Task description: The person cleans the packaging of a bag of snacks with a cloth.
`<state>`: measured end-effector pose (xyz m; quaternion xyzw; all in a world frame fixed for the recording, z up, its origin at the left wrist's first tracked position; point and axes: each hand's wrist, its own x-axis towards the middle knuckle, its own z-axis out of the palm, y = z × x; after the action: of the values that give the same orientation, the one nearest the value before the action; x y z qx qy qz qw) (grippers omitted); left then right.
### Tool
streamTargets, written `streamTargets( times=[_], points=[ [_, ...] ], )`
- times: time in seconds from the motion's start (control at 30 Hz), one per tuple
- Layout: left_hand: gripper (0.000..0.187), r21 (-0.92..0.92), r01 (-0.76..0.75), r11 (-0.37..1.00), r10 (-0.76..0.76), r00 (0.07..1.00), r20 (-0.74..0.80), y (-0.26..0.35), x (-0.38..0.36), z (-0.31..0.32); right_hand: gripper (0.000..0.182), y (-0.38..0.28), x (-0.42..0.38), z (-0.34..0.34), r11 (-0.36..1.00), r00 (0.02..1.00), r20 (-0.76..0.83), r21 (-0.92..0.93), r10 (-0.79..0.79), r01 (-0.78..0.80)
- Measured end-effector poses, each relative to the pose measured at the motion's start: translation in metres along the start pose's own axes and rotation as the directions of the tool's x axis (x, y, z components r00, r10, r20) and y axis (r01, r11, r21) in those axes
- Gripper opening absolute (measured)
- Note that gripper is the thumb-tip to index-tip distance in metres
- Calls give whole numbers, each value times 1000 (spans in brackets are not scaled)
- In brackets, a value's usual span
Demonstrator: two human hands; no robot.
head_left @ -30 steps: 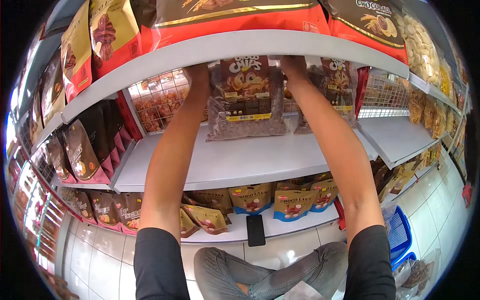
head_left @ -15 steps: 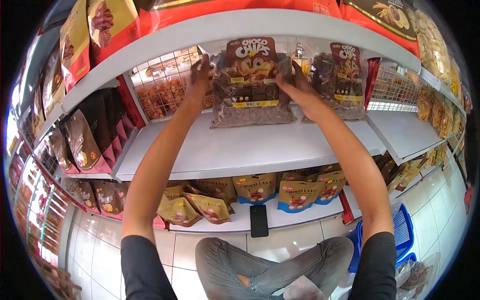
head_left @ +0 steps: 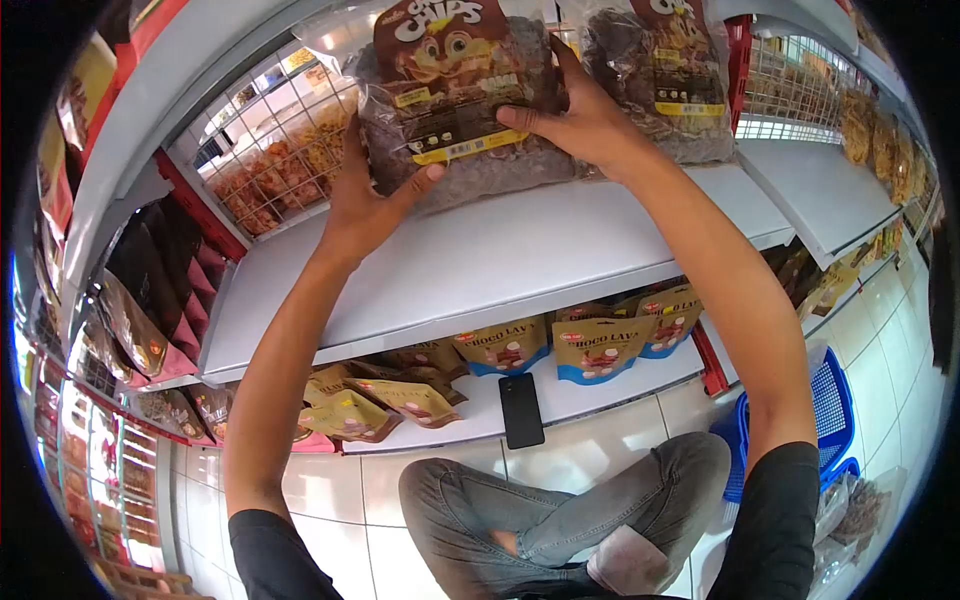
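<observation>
A large clear bag of Choco Chips (head_left: 450, 100) with a brown label tilts between my hands above the white shelf (head_left: 450, 265). My left hand (head_left: 372, 205) grips its lower left side, thumb on the front and fingers partly hidden at the edge. On the other side, my right hand (head_left: 580, 120) holds the right edge, its thumb lying across the label. A second Choco Chips bag (head_left: 660, 90) stands upright just right of my right hand.
Gold and blue Choco Lava pouches (head_left: 600, 348) stand on the lower shelf, near a black phone (head_left: 521, 410) at its front edge. Blue baskets (head_left: 832, 405) sit on the floor at right. Pink and black pouches (head_left: 140, 320) line the left shelf. Wire mesh (head_left: 270, 150) backs the shelf.
The bag has come closer and tilted, its left side lower. My left hand has moved down to its lower left side, while the right thumb now presses on the front. The view has shifted.
</observation>
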<state>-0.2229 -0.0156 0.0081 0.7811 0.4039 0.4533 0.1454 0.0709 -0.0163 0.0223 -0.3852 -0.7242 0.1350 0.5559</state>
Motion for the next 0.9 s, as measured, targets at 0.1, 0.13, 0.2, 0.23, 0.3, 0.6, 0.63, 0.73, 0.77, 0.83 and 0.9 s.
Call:
streamTargets(
  times=[0.1,0.13,0.2,0.23,0.3,0.6,0.63,0.73,0.77,0.83,0.9],
  points=[
    [136,8,-96,995,95,995,28,-9,1,-1,127,-11,-5,-6,991,995,70,113,65,-72],
    [136,27,-137,990,136,990,43,-13,1,-2,129,-5,-3,-5,996,998,49,83,27,-31],
    [137,81,-170,982,166,985,50,-17,-3,0,131,4,3,-3,999,999,10,16,-49,49],
    [137,103,-184,977,179,982,54,-17,-5,2,124,0,-1,-4,993,999,-46,-116,-19,14],
    [138,102,-143,984,140,989,39,-19,-9,6,112,-15,-13,-5,927,986,-165,-366,24,-84],
    [134,44,-79,996,76,994,81,-23,-6,3,93,6,-48,-183,746,928,-347,-652,-136,-135],
    [132,27,-70,997,67,994,91,-21,-6,3,105,25,-49,-198,715,937,-347,-666,-45,-213],
    [128,-14,-77,997,78,993,91,-17,-6,3,132,69,-51,-208,819,965,-228,-523,133,-236],
    [127,-20,-70,997,71,993,92,-16,-6,3,133,72,-51,-209,846,955,-227,-455,193,-279],
    [126,-31,-54,998,56,994,98,-13,-7,3,134,65,-57,-201,877,926,-210,-311,314,-368],
    [125,-46,-13,999,18,994,112,-11,-8,3,131,57,-64,-190,871,922,-260,-330,288,-365]
  ],
)
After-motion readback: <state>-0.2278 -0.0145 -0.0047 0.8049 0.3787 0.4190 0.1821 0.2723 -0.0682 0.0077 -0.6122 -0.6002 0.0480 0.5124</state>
